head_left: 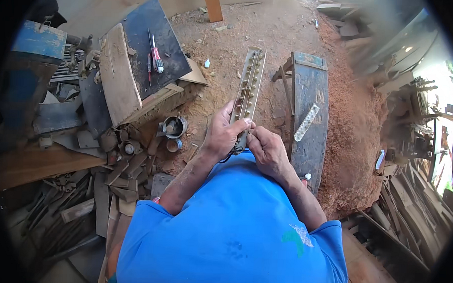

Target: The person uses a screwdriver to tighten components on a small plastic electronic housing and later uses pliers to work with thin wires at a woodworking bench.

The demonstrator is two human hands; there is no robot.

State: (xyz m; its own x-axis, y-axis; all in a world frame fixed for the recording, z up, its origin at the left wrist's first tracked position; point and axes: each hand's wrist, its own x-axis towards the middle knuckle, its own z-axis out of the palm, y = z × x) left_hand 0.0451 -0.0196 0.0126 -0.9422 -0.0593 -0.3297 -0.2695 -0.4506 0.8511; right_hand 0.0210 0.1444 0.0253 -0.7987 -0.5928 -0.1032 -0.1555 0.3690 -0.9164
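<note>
My left hand [220,134] is closed round the lower part of a long, narrow, pale channel-shaped strip [251,74], its thumb lying across the front. Two rows of small, round, brass-coloured pieces run along the strip, which points away from me. Dark wires [234,151] hang at its near end, close to my shirt. Beside that end, my right hand [266,147] has its fingers pinched together; what sits between them is too small to make out. A short whitish strip with round spots [306,123] lies on the narrow bench to the right.
The worn narrow bench [310,84] stands at right, beside a heap of reddish shavings [354,162]. At left, a screwdriver [156,57] rests on a dark board [165,32]. A metal pot [175,126], a small tin [174,145] and wood offcuts [82,211] lie lower left.
</note>
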